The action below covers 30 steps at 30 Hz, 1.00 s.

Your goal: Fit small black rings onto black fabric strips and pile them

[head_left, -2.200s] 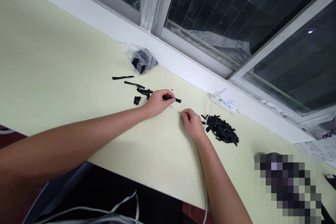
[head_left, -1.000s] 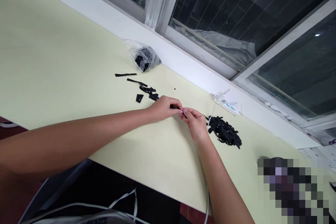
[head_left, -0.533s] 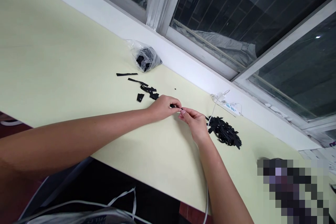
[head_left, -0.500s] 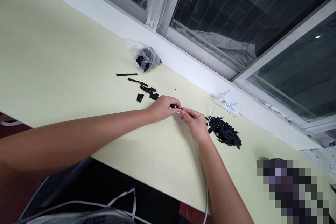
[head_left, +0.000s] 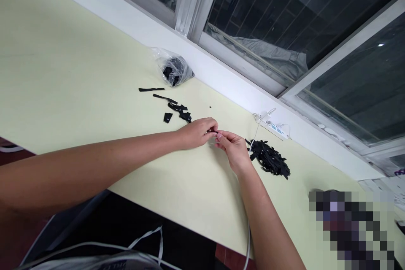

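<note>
My left hand [head_left: 202, 131] and my right hand [head_left: 232, 145] meet over the table, fingertips nearly touching. Both are closed in a pinch on a small black strip [head_left: 212, 131], mostly hidden by the fingers. Just right of my right hand lies a heap of black strips [head_left: 268, 158]. Left of my left hand are several loose black pieces [head_left: 185, 114], a small one [head_left: 168, 117] set apart, and a long thin strip [head_left: 152, 89].
A clear plastic bag [head_left: 175, 71] with black pieces inside stands near the white sill. At the sill a power strip [head_left: 274, 127] has a white cable [head_left: 260, 126] running from it. A tiny black bit [head_left: 210, 107] lies on the pale table [head_left: 79, 71]. A blurred-out shape [head_left: 348, 223] is at lower right.
My left fingers have closed in slightly, and less of the black strip shows between my hands. The rest has barely shifted in view.
</note>
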Each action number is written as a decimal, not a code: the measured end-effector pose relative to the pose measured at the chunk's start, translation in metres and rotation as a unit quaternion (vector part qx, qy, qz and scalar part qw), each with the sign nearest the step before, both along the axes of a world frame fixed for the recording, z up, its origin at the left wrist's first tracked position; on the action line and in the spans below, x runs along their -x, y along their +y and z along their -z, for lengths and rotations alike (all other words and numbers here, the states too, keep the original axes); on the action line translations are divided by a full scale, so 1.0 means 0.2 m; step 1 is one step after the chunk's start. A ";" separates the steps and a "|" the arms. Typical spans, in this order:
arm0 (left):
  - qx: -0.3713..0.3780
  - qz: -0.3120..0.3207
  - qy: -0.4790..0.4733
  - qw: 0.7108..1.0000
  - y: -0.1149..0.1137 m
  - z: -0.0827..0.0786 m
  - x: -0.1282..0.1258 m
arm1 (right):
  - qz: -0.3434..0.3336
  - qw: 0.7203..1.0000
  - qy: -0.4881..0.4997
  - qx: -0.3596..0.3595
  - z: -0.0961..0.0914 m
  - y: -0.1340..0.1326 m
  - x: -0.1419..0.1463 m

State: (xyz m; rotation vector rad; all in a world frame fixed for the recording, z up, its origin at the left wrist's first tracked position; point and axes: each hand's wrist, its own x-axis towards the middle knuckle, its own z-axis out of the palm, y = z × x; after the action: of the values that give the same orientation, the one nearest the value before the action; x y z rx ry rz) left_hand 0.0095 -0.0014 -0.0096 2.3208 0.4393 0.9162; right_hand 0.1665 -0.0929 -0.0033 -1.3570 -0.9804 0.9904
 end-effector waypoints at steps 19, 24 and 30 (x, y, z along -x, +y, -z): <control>0.152 -0.028 -0.042 0.987 0.02 0.02 -0.03 | 0.028 0.986 -0.162 0.006 0.04 0.03 -0.06; 0.151 -0.068 -0.054 0.985 0.05 0.04 -0.03 | 0.111 0.971 -0.209 0.017 -0.01 0.01 -0.24; 0.111 -0.090 -0.027 0.989 0.07 0.02 -0.01 | 0.322 0.872 -0.341 0.138 -0.11 -0.12 -0.63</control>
State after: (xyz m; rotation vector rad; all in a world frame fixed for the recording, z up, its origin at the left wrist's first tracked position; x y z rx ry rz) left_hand 0.0110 0.0124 -0.0134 2.0747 0.7015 0.9603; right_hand 0.2932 -0.1167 0.0189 -2.1664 -0.7868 0.1181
